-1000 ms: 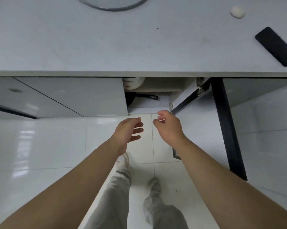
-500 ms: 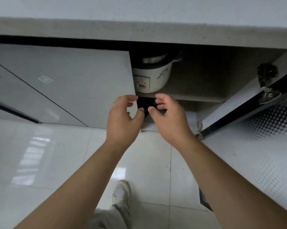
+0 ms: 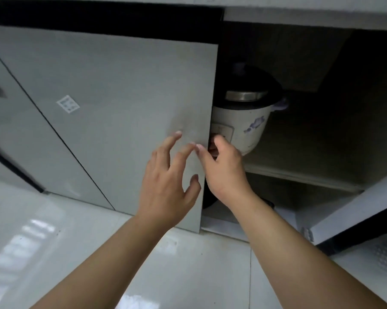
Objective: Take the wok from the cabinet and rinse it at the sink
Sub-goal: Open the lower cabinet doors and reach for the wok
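The cabinet (image 3: 299,178) under the counter stands open on its right half. On its bottom shelf a dark wok (image 3: 209,200) shows only as a black sliver, mostly hidden behind the closed left door (image 3: 121,121) and my right wrist. My right hand (image 3: 223,168) is at that door's right edge, thumb on the front face and fingers curled behind the edge. My left hand (image 3: 168,181) hovers in front of the same door, fingers spread, holding nothing.
A white rice cooker (image 3: 243,123) with a dark lid sits on the upper shelf, just behind my right hand. The right cabinet door (image 3: 355,217) is swung open toward me. The countertop edge (image 3: 310,16) overhangs above. Glossy white floor tiles (image 3: 188,264) lie below.
My view has dropped and moved closer to the cabinet. Both hands moved up and left, from the opening's lower part to the left door's edge, where my right fingers now hook behind it.
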Action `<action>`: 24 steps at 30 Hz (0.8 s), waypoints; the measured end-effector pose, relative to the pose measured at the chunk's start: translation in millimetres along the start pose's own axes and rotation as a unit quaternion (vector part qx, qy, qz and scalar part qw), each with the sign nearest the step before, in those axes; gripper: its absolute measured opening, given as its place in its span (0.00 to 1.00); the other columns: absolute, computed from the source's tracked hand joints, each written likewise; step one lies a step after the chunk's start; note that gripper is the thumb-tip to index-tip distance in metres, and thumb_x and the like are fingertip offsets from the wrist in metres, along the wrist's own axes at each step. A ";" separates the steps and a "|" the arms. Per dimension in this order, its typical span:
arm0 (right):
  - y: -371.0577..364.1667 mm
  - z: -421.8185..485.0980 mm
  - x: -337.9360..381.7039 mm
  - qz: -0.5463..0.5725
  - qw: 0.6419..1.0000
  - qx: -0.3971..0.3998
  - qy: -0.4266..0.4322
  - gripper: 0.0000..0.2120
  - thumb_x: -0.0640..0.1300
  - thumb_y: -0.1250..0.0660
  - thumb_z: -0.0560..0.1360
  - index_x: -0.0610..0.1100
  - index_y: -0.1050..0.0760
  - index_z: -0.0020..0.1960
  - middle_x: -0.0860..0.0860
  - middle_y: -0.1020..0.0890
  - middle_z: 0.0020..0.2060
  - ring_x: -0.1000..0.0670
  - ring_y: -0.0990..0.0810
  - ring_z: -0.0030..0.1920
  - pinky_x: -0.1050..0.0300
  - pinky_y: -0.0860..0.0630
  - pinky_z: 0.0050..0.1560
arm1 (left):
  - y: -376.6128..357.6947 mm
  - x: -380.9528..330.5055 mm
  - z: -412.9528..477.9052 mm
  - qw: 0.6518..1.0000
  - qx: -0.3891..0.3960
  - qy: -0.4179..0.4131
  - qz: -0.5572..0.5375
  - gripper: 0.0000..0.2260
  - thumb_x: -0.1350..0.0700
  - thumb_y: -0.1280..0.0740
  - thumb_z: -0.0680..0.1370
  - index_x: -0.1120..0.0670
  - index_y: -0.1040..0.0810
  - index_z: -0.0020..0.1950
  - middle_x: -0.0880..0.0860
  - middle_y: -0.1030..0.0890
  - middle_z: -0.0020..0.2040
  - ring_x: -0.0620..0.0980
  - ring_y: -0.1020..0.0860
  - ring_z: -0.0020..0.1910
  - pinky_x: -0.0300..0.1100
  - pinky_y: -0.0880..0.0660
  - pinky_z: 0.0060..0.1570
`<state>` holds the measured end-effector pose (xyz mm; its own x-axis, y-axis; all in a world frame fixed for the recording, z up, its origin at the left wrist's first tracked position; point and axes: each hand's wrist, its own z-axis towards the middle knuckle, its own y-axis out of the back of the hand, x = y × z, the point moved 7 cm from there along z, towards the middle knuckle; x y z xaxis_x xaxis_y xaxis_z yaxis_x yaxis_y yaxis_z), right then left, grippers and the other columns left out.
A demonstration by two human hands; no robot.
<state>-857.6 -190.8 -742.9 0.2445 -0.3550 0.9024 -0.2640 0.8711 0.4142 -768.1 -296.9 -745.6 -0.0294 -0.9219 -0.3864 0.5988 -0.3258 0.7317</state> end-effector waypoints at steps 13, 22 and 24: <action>-0.3 -23.8 -11.7 0.105 0.994 0.023 0.028 0.11 0.50 0.31 0.81 0.49 0.19 0.62 0.56 0.14 0.51 0.58 0.16 0.52 0.57 0.18 0.54 | 45.8 -18.6 -27.3 0.994 -0.086 0.005 -0.060 0.21 0.51 0.27 0.75 0.56 0.24 0.65 0.53 0.28 0.70 0.52 0.27 0.68 0.53 0.23 0.61; -6.6 -54.6 -8.3 0.154 0.982 0.090 0.058 0.06 0.46 0.26 0.78 0.52 0.16 0.55 0.55 0.12 0.47 0.58 0.14 0.49 0.59 0.18 0.55 | 30.6 -30.9 -81.1 0.934 0.325 -0.102 0.107 0.19 0.34 0.37 0.77 0.40 0.26 0.65 0.35 0.28 0.63 0.38 0.25 0.58 0.39 0.25 0.53; -13.6 -65.7 -3.0 0.168 0.975 0.131 0.058 0.05 0.45 0.24 0.76 0.52 0.16 0.50 0.54 0.11 0.46 0.56 0.13 0.49 0.55 0.17 0.56 | 14.1 -28.0 -106.9 0.895 0.411 -0.107 0.134 0.23 0.35 0.37 0.78 0.42 0.29 0.70 0.40 0.30 0.67 0.44 0.26 0.63 0.43 0.25 0.59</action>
<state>-793.5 -179.2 -759.1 0.2029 -0.0113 0.9791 -0.5722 0.8101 0.1279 -673.3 -253.2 -784.5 -0.1781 -0.9805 -0.0829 -0.1821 -0.0500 0.9820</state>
